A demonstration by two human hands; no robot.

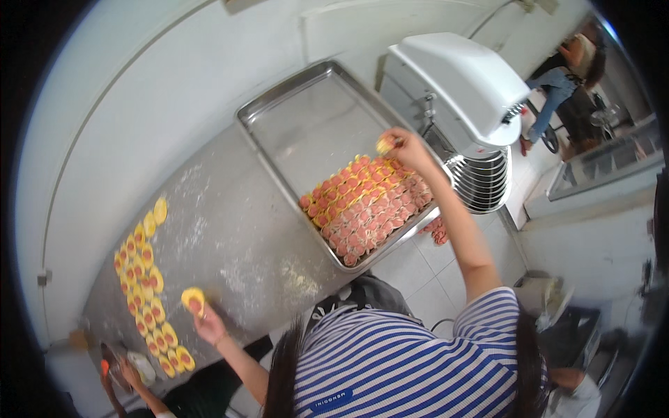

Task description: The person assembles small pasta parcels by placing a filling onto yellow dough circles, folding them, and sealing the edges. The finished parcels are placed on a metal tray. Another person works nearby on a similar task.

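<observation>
My left hand (209, 327) pinches a yellow dough wrapper with pink meat filling (192, 301) above the floured metal table (223, 237). My right hand (410, 150) reaches over a large metal tray (277, 171), fingers closed on a small yellow dumpling (384, 145). Beneath that hand, yellow dumplings with pink filling (359, 178) lie in tight rows. Paler dumplings (369, 226) fill the tray's near end. To the left, flat yellow wrappers (143, 275), most topped with pink filling, lie in rows on the table.
A white dough mixer (463, 83) with a wire guard (481, 182) stands beyond the tray's right side. At the lower left, another person's hands (129, 375) work near the table end. Someone sits at the upper right (557, 94). A wall borders the table's far side.
</observation>
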